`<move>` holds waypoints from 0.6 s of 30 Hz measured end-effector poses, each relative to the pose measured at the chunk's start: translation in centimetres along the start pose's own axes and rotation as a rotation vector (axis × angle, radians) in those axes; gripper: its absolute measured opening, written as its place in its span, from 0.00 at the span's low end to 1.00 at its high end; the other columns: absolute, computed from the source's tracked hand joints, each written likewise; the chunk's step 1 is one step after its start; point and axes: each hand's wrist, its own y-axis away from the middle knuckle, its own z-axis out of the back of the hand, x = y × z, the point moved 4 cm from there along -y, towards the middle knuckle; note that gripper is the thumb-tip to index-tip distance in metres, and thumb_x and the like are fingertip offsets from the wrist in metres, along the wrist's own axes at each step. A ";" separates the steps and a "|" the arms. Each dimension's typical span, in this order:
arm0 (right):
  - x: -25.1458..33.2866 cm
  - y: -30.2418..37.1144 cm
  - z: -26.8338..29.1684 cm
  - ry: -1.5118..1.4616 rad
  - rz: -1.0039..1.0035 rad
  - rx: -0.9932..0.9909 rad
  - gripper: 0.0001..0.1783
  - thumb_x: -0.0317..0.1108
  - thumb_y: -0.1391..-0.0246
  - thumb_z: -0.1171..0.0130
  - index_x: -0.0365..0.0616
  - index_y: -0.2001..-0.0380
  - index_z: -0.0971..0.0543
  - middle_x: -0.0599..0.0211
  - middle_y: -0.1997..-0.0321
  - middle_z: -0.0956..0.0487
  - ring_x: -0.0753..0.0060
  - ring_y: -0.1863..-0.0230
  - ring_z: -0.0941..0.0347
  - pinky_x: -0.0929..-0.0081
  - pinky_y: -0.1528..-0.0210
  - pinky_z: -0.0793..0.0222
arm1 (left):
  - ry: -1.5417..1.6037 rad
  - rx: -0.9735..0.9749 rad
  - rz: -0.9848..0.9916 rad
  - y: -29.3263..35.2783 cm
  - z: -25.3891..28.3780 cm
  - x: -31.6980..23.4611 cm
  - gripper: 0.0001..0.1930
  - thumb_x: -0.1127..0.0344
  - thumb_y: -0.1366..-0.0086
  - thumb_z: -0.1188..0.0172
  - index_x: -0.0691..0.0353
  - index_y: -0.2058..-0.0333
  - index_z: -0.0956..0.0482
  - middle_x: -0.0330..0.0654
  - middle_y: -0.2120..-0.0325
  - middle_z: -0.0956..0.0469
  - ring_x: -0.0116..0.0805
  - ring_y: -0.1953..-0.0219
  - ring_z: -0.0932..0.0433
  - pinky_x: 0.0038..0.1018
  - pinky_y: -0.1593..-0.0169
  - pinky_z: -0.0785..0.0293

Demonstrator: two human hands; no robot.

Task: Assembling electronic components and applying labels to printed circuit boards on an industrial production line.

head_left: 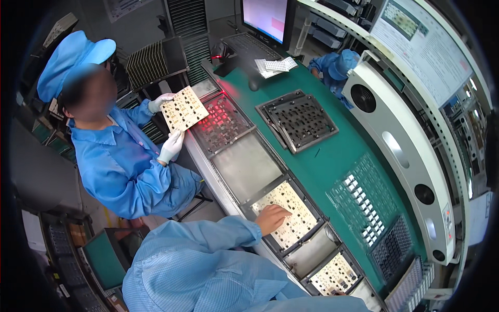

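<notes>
My left hand (pixel 273 219) is over a cream circuit board (pixel 294 229) dotted with dark parts, which lies in a dark frame on the conveyor line. Its fingers are bent and drawn together, tips at the board's surface; anything between them is too small to make out. My right sleeve (pixel 317 304) crosses the lower edge, and the right hand itself is out of sight. Close to that sleeve a second, smaller-looking circuit board (pixel 335 273) sits in another dark frame.
Left of the line, a co-worker in blue with white gloves holds a circuit board (pixel 184 109). A dark slotted fixture (pixel 299 122) lies on the green table (pixel 306 169). White parts (pixel 364 208) stand in a clear tray beside a black tray (pixel 392 248). A white fan bar (pixel 397 151) arches overhead.
</notes>
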 end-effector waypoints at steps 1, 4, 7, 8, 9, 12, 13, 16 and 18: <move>-1.8 -0.7 0.5 0.368 0.230 -0.008 0.21 0.45 0.43 0.59 0.39 0.61 0.24 0.55 0.61 0.22 0.60 0.64 0.29 0.64 0.63 0.31 | 0.010 -0.005 0.000 0.3 0.4 0.0 0.13 0.70 0.44 0.48 0.54 0.59 0.24 0.37 0.61 0.25 0.38 0.55 0.30 0.34 0.50 0.38; -2.2 -1.0 0.2 0.483 0.238 -0.066 0.21 0.45 0.45 0.55 0.38 0.59 0.26 0.51 0.60 0.24 0.55 0.63 0.29 0.61 0.61 0.32 | -0.025 -0.052 0.045 1.2 2.2 1.1 0.14 0.71 0.45 0.48 0.54 0.58 0.25 0.38 0.60 0.26 0.39 0.54 0.31 0.34 0.50 0.38; -1.8 -1.2 0.5 0.662 0.237 -0.160 0.23 0.45 0.47 0.49 0.36 0.56 0.29 0.44 0.59 0.27 0.48 0.62 0.29 0.57 0.59 0.32 | -0.055 -0.144 0.022 1.7 2.7 1.8 0.14 0.72 0.44 0.47 0.54 0.58 0.25 0.38 0.58 0.26 0.40 0.52 0.32 0.36 0.49 0.39; -2.3 -1.6 0.3 0.660 0.241 -0.167 0.23 0.45 0.47 0.49 0.36 0.56 0.29 0.44 0.59 0.27 0.48 0.62 0.29 0.57 0.59 0.32 | -0.038 -0.165 0.003 1.8 3.0 2.1 0.16 0.72 0.44 0.46 0.53 0.56 0.25 0.38 0.57 0.27 0.41 0.51 0.33 0.36 0.48 0.40; -1.0 -1.8 -0.1 0.686 0.764 -0.390 0.24 0.47 0.46 0.49 0.35 0.57 0.28 0.43 0.61 0.26 0.45 0.63 0.29 0.56 0.59 0.32 | -0.035 -0.174 0.006 1.7 3.2 2.3 0.16 0.72 0.44 0.46 0.53 0.56 0.25 0.38 0.57 0.27 0.41 0.51 0.33 0.36 0.48 0.40; -1.4 -8.4 -1.4 0.679 0.798 -0.365 0.24 0.47 0.46 0.50 0.36 0.57 0.28 0.43 0.60 0.26 0.46 0.62 0.29 0.56 0.59 0.33 | -0.031 -0.184 0.065 1.9 3.9 3.4 0.18 0.72 0.45 0.46 0.53 0.54 0.27 0.39 0.55 0.28 0.40 0.50 0.34 0.36 0.45 0.42; -0.2 -10.0 -2.1 0.677 0.820 -0.346 0.24 0.47 0.46 0.50 0.37 0.56 0.28 0.44 0.59 0.26 0.46 0.61 0.29 0.56 0.58 0.33 | -0.019 -0.206 0.095 2.0 4.3 4.1 0.18 0.72 0.45 0.46 0.53 0.54 0.27 0.39 0.55 0.28 0.40 0.50 0.34 0.36 0.45 0.42; 7.9 -14.7 -3.8 0.684 0.926 -0.237 0.24 0.47 0.46 0.50 0.38 0.55 0.28 0.45 0.58 0.26 0.46 0.60 0.30 0.57 0.57 0.34 | -0.071 -0.079 -0.016 1.3 4.9 4.3 0.21 0.71 0.44 0.48 0.53 0.49 0.31 0.40 0.52 0.31 0.38 0.46 0.36 0.37 0.42 0.43; 14.5 -16.6 -5.8 0.716 1.018 -0.116 0.24 0.48 0.46 0.51 0.38 0.55 0.28 0.46 0.57 0.26 0.47 0.59 0.30 0.57 0.56 0.34 | -0.037 -0.077 -0.072 0.0 6.2 3.9 0.22 0.71 0.43 0.49 0.52 0.48 0.33 0.40 0.51 0.33 0.38 0.46 0.37 0.38 0.41 0.44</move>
